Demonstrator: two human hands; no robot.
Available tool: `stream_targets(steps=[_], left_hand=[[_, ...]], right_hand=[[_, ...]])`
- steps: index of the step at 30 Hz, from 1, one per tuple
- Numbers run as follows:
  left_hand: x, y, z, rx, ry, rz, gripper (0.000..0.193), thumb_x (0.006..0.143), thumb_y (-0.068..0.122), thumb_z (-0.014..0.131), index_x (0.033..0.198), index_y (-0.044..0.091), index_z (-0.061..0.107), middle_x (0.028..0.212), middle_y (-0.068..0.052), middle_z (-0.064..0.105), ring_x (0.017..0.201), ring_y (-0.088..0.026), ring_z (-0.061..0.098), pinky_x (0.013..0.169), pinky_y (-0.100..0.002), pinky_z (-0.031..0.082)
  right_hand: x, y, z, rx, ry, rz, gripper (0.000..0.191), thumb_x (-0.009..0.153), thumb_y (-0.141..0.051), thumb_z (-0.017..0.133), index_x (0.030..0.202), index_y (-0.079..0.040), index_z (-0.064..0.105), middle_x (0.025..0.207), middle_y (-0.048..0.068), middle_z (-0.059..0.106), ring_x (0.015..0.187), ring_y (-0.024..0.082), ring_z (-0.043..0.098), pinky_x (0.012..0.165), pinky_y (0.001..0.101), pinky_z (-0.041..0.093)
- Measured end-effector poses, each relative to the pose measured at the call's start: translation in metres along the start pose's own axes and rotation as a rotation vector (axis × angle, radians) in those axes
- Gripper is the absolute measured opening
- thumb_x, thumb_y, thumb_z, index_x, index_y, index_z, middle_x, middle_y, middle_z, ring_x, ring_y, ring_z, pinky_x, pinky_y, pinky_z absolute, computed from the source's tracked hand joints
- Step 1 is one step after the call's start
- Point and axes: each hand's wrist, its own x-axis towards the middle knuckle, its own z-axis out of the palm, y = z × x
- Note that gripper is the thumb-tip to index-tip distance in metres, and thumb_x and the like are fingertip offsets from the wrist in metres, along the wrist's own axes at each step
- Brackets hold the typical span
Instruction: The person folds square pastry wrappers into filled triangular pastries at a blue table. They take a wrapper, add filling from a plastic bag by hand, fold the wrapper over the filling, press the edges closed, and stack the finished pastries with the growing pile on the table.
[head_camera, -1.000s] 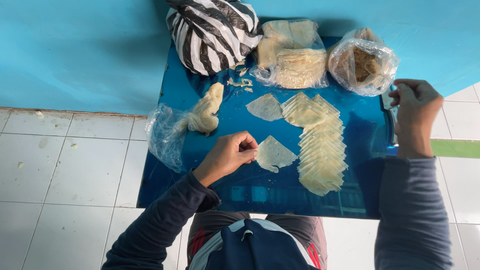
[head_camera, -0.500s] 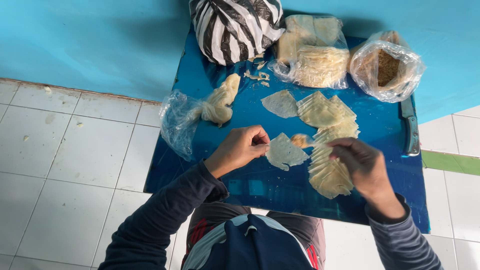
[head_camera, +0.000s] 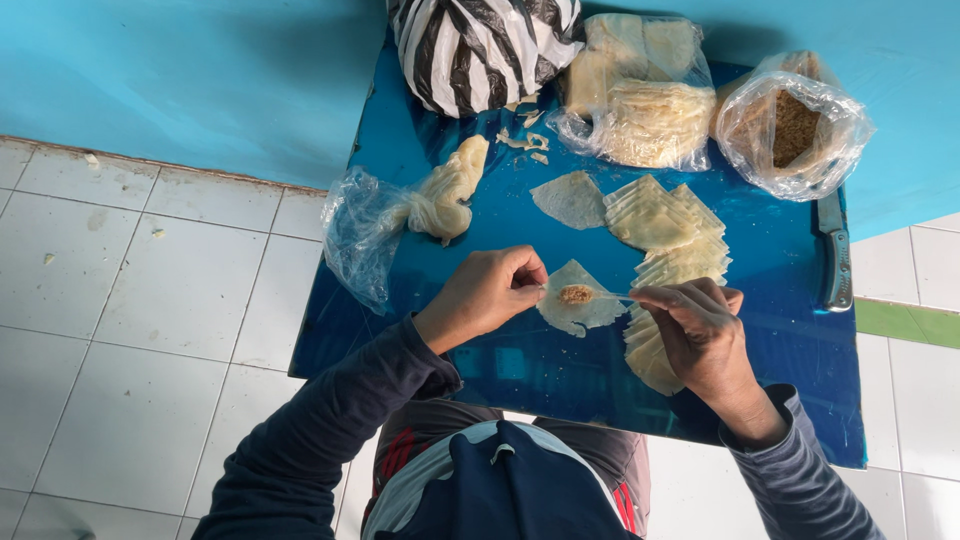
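**Thin wrapper, small spoonful: where the slip could come**

The left hand (head_camera: 490, 295) pinches the near-left edge of a pale wrapper (head_camera: 578, 310) lying flat on the blue worktop (head_camera: 500, 360), its grip closed on that edge. The right hand (head_camera: 700, 335) holds a thin spoon or stick (head_camera: 610, 294), fingers shut around it; its tip touches a small brown heap of filling (head_camera: 575, 294) at the middle of the wrapper.

Judging from this, the wrapper looks thin and limp, so dragging the spoon sideways could tear it or pull it out of the pinch. The filling looks crumbly; if the spoon sticks as it lifts, crumbs could scatter onto the worktop. The right forearm hangs over the row of stacked wrappers (head_camera: 665, 260), and a careless drop of the wrist could push them out of line. A knife (head_camera: 836, 262) lies at the far right edge, well apart from both hands.

Half a second ago the wrapper was bare and the right hand was just coming in over the stack; now the filling sits on the wrapper. A second ago that hand was up by the knife, at the right edge. The left hand has kept its pinch throughout.
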Motion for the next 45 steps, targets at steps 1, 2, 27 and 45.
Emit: stream_targets(steps=[1, 2, 27, 45], left_hand=[[0.000, 0.000, 0.000, 0.003, 0.004, 0.004, 0.013, 0.090, 0.012, 0.076, 0.095, 0.003, 0.067, 0.083, -0.005, 0.075, 0.073, -0.013, 0.074, 0.065, -0.028, 0.059], [0.000, 0.001, 0.000, 0.005, 0.008, 0.009, 0.014, 0.091, 0.013, 0.076, 0.095, 0.003, 0.067, 0.084, -0.005, 0.075, 0.073, -0.013, 0.074, 0.065, -0.028, 0.059], [-0.004, 0.005, 0.003, 0.049, 0.051, 0.113, 0.013, 0.092, 0.011, 0.075, 0.097, 0.004, 0.065, 0.090, -0.007, 0.074, 0.078, -0.016, 0.075, 0.066, -0.030, 0.059], [-0.003, 0.009, 0.007, 0.039, 0.115, 0.198, 0.012, 0.093, 0.009, 0.074, 0.099, 0.004, 0.065, 0.092, -0.008, 0.075, 0.080, -0.018, 0.076, 0.067, -0.030, 0.059]], right_hand=[[-0.001, 0.000, 0.000, -0.008, 0.015, -0.024, 0.027, 0.093, -0.007, 0.075, 0.116, -0.021, 0.075, 0.099, -0.006, 0.075, 0.090, 0.012, 0.063, 0.095, 0.0317, 0.034], [-0.001, 0.000, 0.000, -0.029, 0.025, -0.035, 0.027, 0.093, -0.007, 0.076, 0.116, -0.021, 0.074, 0.099, -0.006, 0.075, 0.090, 0.013, 0.062, 0.095, 0.0319, 0.034], [-0.007, 0.005, -0.019, 0.004, 0.067, 0.095, 0.023, 0.095, -0.002, 0.076, 0.113, -0.016, 0.074, 0.096, -0.004, 0.075, 0.088, 0.012, 0.062, 0.093, 0.0310, 0.037], [0.064, 0.091, -0.067, -0.996, 0.372, 0.067, 0.026, 0.092, -0.022, 0.081, 0.117, -0.014, 0.079, 0.109, 0.007, 0.072, 0.107, 0.027, 0.062, 0.096, 0.0417, 0.040]])
